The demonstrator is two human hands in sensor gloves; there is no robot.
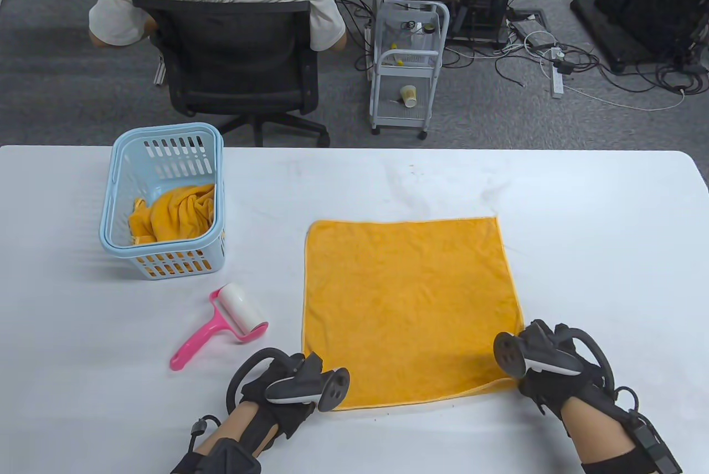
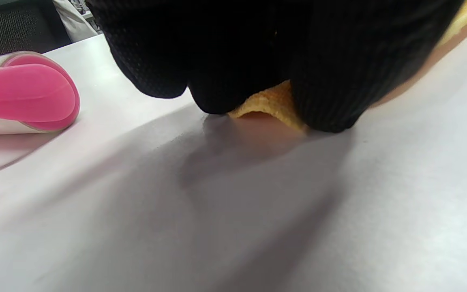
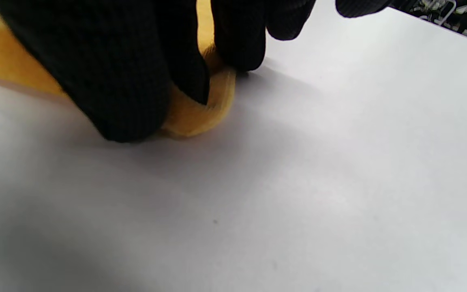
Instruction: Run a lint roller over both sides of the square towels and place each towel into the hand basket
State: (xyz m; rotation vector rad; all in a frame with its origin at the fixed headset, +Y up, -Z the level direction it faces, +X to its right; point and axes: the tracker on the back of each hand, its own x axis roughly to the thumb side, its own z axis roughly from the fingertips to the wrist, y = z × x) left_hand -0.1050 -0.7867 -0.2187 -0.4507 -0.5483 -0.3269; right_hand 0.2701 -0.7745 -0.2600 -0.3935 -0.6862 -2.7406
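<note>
An orange square towel lies flat on the white table. My left hand pinches its near left corner, where the towel edge shows between my gloved fingers. My right hand pinches the near right corner; the towel is bunched under its fingers. The pink lint roller with a white roll lies left of the towel, its pink handle close to my left hand. The light blue hand basket stands at the back left, with another orange towel crumpled inside.
Beyond the table's far edge a person sits in a black office chair, back turned. A white wire cart stands on the floor to the right of the chair, with cables behind it.
</note>
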